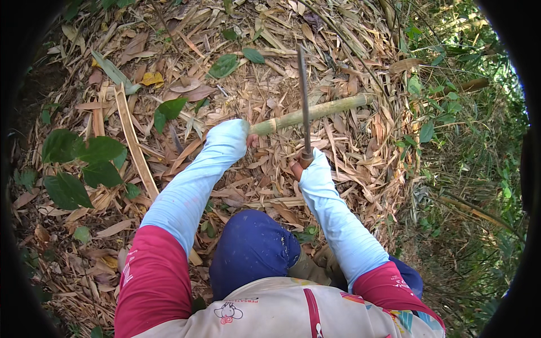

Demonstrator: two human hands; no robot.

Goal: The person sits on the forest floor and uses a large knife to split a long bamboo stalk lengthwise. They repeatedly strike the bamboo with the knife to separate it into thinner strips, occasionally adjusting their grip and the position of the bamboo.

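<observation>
My left hand (251, 138), mostly covered by a light blue sleeve, is closed round the near end of a pale green bamboo stalk (338, 106). The stalk slants away to the right, just above the leaf litter. In my right hand (297, 168) is the handle of a machete (305, 107). Its narrow dark blade points straight ahead, edge-on to me, and crosses over the stalk in the view. Whether blade and stalk touch I cannot tell.
Dry bamboo leaves (270, 191) cover the ground. A split bamboo strip (134, 141) lies to the left, beside a broad-leaved green plant (84, 163). Dense greenery (468, 141) borders the right side. My blue-clad knee (253, 248) is below my hands.
</observation>
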